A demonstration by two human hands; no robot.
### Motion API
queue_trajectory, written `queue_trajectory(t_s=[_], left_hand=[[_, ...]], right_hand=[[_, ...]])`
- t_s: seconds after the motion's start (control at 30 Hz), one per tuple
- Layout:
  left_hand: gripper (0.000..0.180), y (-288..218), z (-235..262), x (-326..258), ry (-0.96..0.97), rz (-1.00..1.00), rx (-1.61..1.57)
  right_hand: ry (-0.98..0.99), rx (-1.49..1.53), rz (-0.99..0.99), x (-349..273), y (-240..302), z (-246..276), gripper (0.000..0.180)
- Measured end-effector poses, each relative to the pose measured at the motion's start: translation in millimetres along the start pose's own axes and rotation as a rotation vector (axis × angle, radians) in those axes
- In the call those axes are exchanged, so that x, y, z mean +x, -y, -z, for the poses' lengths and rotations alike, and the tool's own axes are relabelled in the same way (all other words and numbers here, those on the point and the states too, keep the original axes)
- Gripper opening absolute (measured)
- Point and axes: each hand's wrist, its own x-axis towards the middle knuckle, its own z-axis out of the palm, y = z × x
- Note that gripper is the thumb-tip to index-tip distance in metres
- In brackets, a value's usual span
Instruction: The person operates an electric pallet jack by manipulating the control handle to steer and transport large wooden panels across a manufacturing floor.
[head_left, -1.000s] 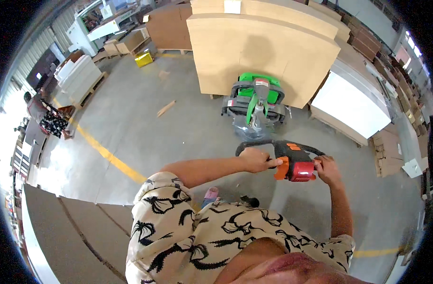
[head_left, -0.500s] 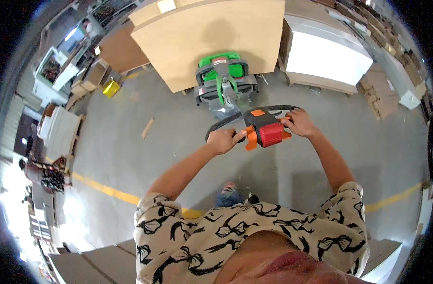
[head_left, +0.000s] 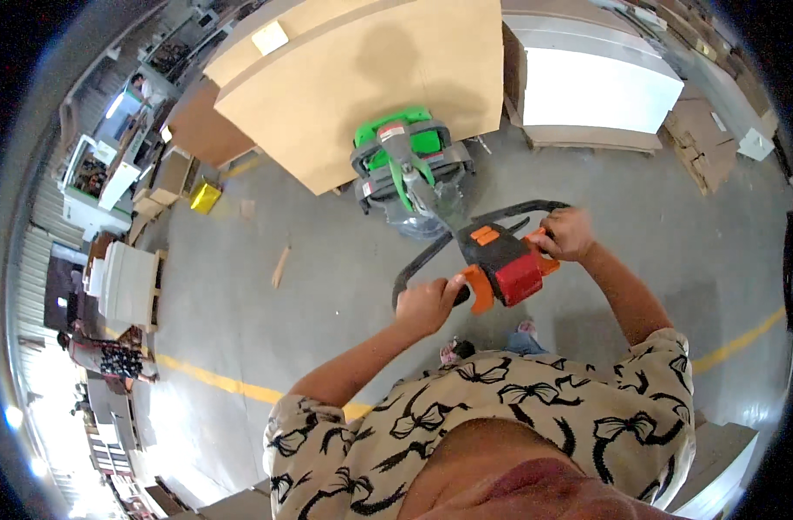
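Both of my hands grip the looped handle of an electric pallet truck. My left hand (head_left: 426, 307) is wrapped round the handle's left grip, its thumb by an orange lever. My right hand (head_left: 569, 233) is closed round the right grip, beside another orange lever. Between them sits the dark control head (head_left: 500, 260) with orange buttons and a red end. A tiller runs from it to the green and black truck body (head_left: 414, 160). The truck stands against a large tan board-sided stack (head_left: 414, 65); its forks are hidden.
A white-topped stack (head_left: 591, 95) rests on a pallet at the far right, near flattened cardboard (head_left: 702, 143). On the left are a yellow bin (head_left: 205, 197), a wood scrap (head_left: 281, 267) and white panels (head_left: 128, 286). A person (head_left: 106, 354) stands at far left. A yellow line (head_left: 214, 379) crosses the floor.
The handle has swung right and come nearer my body, with both hands still on it. The truck and tan stack have turned slightly in view. My feet have shifted.
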Motion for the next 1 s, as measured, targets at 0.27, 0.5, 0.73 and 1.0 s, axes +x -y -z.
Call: queue_trajectory(t_s=[0.27, 0.5, 0.73, 1.0], left_hand=[[0.051, -65, -9, 54, -0.075, 0.106, -0.015], [0.038, -39, -30, 44, -0.129, 0.142, -0.209], [0.058, -52, -13, 53, 0.072, 0.216, -0.506], [0.063, -51, -13, 66, 0.034, 0.342, -0.356]], right_hand=[[0.074, 0.105, 0.098, 27, -111, -4, 0.059], [0.231, 0.228, 0.205, 29, -119, 10, 0.058], [0.538, 0.208, 0.315, 50, -119, -5, 0.031], [0.51, 0.226, 0.297, 55, -127, -12, 0.031]])
